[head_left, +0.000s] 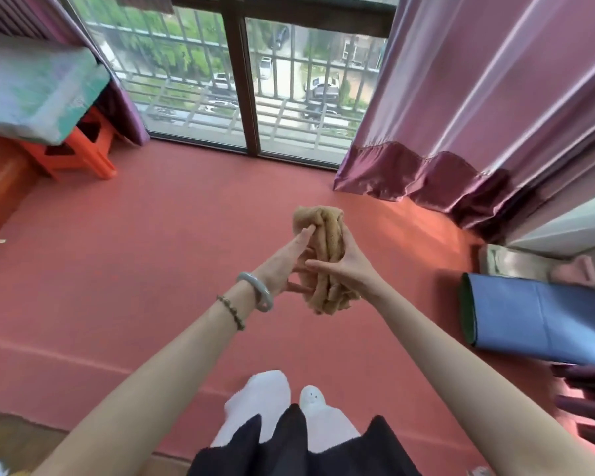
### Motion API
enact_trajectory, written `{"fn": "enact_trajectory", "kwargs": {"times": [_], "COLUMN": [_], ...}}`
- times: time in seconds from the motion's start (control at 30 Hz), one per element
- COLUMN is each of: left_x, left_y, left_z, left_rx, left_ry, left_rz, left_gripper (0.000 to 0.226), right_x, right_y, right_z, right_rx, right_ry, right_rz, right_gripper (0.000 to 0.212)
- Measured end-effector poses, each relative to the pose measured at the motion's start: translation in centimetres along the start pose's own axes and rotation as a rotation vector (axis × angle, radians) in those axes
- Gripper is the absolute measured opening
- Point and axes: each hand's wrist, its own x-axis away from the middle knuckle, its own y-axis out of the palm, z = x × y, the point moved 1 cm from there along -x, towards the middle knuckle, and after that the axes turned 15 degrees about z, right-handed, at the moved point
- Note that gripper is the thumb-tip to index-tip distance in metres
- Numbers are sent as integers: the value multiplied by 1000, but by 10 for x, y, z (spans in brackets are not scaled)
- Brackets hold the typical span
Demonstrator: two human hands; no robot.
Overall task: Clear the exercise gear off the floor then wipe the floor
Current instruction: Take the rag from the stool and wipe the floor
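Cloth (327, 255) looks soft, light, floppy; right hand (352, 264) clasps its bunched middle, left hand (285, 269) presses with straight fingers (304, 238).

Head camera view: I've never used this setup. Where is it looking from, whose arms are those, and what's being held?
One picture, from a camera worn on the person's head, looking forward and down. No machine: both bare arms are the person's own. The right hand grips a bunched tan cloth; the left hand, wearing bracelets, presses straight fingers against it. Below lies the red floor, with a folded blue mat at the right and an orange stool at the left.
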Motion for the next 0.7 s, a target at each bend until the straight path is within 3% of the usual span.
{"fn": "enact_trajectory", "kwargs": {"times": [0.2,0.37,0.47,0.7], "left_x": [-12,-26,-44,-133], "left_y": [31,49,55,36], "left_z": [-8,-37,-63,-161], "left_rx": [-17,-21,-26,-390], "left_ry": [-18,-51,-68,168], "left_rz": [-62,-140,-164,-66], "left_gripper": [48,57,51,49], "right_x": [-1,2,-3,-41], "right_y": [-27,-31,-29,-33], "right_z": [33,58,90,196], "right_rx": [-31,-27,24,101], "right_ry": [23,65,82,147], "right_rz": [65,89,153,231], "right_gripper": [94,103,97,92]}}
